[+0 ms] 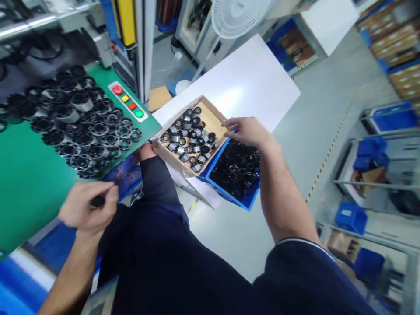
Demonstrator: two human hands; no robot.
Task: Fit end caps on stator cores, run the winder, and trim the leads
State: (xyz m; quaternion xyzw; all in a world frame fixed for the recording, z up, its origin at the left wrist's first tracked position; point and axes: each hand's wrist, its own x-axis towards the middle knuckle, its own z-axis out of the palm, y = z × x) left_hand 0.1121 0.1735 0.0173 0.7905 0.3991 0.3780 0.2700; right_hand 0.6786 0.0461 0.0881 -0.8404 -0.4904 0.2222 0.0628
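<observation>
The cardboard box (211,120) sits just left of the frame's centre, its floor half covered with small metal-and-black rings (188,142). We read its long axis as running from lower left to upper right. It lies tilted, its right side resting on a blue crate (229,197) full of black parts.

Our right hand (249,131) is the one on the box. Its grip is closed lightly over the rim at the box's right corner, fingers curled onto the cardboard edge, the thumb hidden from us. So the box lies directly to the left of that grip and stretches away from it toward the green table (29,188).

Our left hand (87,210) is well apart from the box, in the lower left of the frame at the near edge of the table. Its grip is almost shut around a small dark part (97,201), pinched between thumb and fingers. What kind of part it is we cannot tell.

At the box's near-left corner another hand (146,151) shows, coming out of a dark sleeve. It does not look like ours, and we cannot say whether it props the box from below.

Further out, a heap of black rings (78,118) covers the upper part of the table, with a button panel (127,101) beside it. A white board (252,78) lies behind the box, and a fan (238,15) stands at the top of the frame.
</observation>
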